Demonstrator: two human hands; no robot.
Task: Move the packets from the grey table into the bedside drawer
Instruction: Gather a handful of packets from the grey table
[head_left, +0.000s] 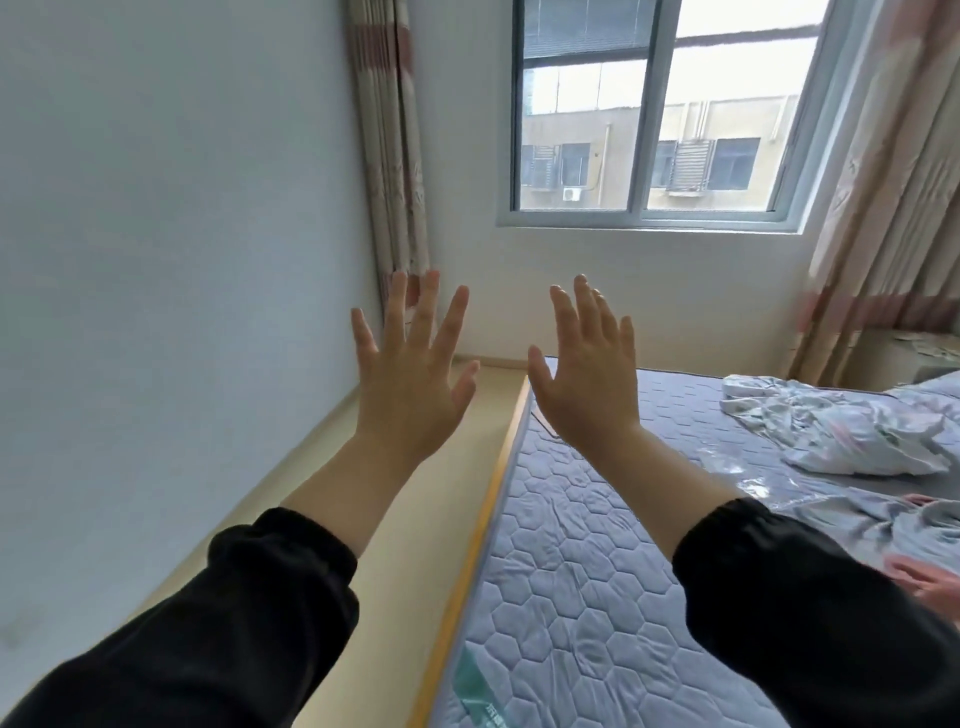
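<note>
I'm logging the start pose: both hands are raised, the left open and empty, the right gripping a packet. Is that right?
No. The head view shows the right hand open and empty too, just like the left hand. Both are raised.

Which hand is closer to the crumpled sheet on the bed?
Right. The right hand is raised above the mattress edge, the crumpled sheet off to its right. The left hand is farther left, above the beige ledge by the wall.
</note>
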